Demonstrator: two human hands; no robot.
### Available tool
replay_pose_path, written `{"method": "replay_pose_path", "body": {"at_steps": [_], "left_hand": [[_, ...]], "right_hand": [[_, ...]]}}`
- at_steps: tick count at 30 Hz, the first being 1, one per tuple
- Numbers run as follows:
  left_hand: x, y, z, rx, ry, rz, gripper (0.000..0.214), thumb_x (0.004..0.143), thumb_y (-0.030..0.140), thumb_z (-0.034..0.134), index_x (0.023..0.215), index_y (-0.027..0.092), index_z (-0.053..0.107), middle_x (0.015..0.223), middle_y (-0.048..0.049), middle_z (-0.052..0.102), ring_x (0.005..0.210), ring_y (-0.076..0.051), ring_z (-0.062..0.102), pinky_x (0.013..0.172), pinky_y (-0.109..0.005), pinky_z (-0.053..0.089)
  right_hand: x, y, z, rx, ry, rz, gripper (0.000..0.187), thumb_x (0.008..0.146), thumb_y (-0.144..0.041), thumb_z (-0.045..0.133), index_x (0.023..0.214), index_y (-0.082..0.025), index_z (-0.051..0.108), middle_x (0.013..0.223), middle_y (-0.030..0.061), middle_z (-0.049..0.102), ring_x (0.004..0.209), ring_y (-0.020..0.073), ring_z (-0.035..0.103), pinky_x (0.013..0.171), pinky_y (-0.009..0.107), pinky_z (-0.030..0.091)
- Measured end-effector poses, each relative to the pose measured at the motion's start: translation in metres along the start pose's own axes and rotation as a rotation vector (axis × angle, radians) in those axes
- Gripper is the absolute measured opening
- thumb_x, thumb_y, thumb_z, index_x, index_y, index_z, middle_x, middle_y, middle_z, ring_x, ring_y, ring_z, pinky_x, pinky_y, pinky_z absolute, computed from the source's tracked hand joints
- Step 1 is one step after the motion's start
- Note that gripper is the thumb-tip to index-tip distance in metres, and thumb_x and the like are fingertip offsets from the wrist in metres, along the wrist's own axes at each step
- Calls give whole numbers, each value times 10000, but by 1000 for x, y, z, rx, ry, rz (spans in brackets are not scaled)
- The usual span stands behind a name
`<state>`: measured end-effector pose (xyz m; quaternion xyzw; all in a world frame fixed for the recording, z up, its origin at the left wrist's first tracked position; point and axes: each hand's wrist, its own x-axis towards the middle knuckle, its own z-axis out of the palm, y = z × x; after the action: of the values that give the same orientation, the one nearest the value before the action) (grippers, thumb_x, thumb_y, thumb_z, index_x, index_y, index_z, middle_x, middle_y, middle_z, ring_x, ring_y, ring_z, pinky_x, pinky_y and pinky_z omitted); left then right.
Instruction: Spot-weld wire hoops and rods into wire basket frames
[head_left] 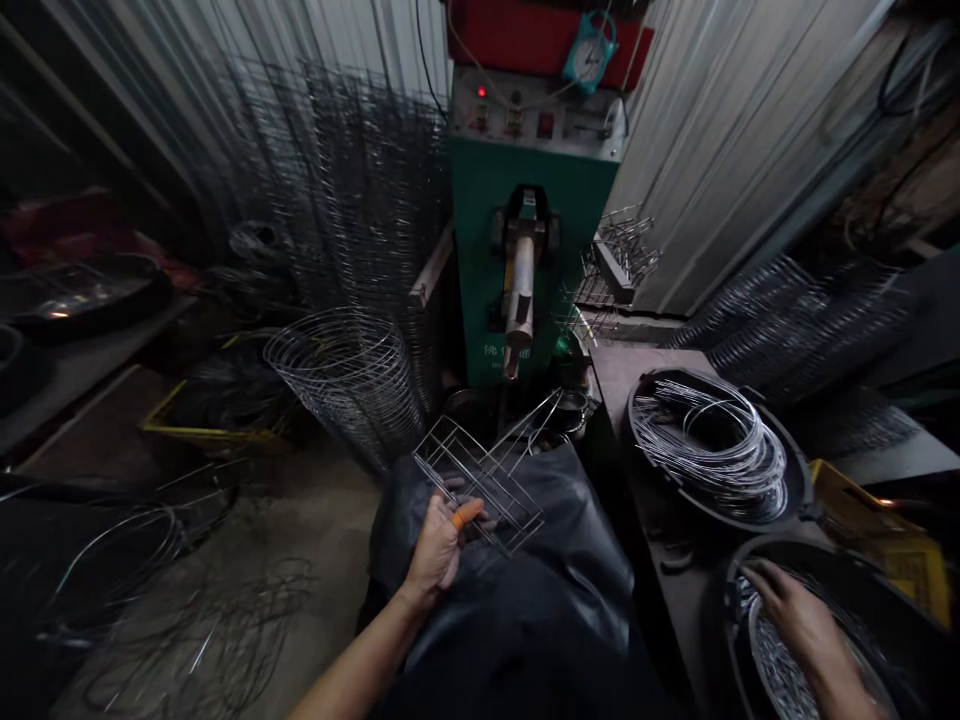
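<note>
A welded wire frame (480,490), a flat lattice of thin bars, sits tilted in the left grip (439,548), with its far end reaching ahead of the grip above a black apron (517,600). The left grip is clamped on the frame, the fingers curled around its bars, and one orange-capped finger (466,514) (tape or a finger cot, too small to tell) lies across the wires. The left forearm rises from the lower left, bent a little at the wrist. The right arm comes in from the lower right, and the right grip (795,622) reaches down into a black tub (750,556) of short wire rods (780,665). Its fingers are curved and touch the rods, though whether they are clamped on any cannot be told. Ahead of the right grip, a second black tub (645,400) holds coiled wire (705,450), beside a bare stretch of dark counter (637,372). Straight beyond the left grip stands a green spot-welding machine (532,230), and a cylinder of wire mesh (345,385) stands nearer the grip, to the machine's left. Loose wire loops (187,620) lie on the floor left of the left grip.
</note>
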<state>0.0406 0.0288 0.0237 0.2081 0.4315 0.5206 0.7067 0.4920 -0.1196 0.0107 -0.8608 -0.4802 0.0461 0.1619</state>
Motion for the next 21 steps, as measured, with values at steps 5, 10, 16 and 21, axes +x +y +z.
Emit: {"method": "replay_pose_path", "body": {"at_steps": [5,10,16,21], "left_hand": [[-2,-1,-10,-33,-29,-21,468,653,357,694,1016,227,430,722,28,570,679,-139,585,634,-314,513],[-8,1,-15,-31,-1,11,433,667,336,692,1000,225,439,737,18,567,673,-143,583,623,-317,518],[-16,4,-11,-49,35,18,458,648,330,711,992,210,434,718,20,556,657,-144,571,635,-346,523],[-16,2,-12,-44,33,18,447,665,310,697,1005,203,427,727,21,554,666,-136,564,648,-350,525]], "right_hand": [[36,-157,8,492,-292,-229,401,722,-491,506,944,-187,645,957,89,676,909,249,612,824,337,467],[56,-257,45,679,-418,-400,307,731,-451,550,839,-192,674,813,64,675,797,228,603,730,327,461],[73,-308,78,742,-526,-466,269,701,-426,581,739,-172,658,598,7,587,467,123,477,511,270,389],[74,-315,78,809,-392,-495,227,644,-412,648,648,-185,645,740,28,590,709,160,538,657,273,405]]}}
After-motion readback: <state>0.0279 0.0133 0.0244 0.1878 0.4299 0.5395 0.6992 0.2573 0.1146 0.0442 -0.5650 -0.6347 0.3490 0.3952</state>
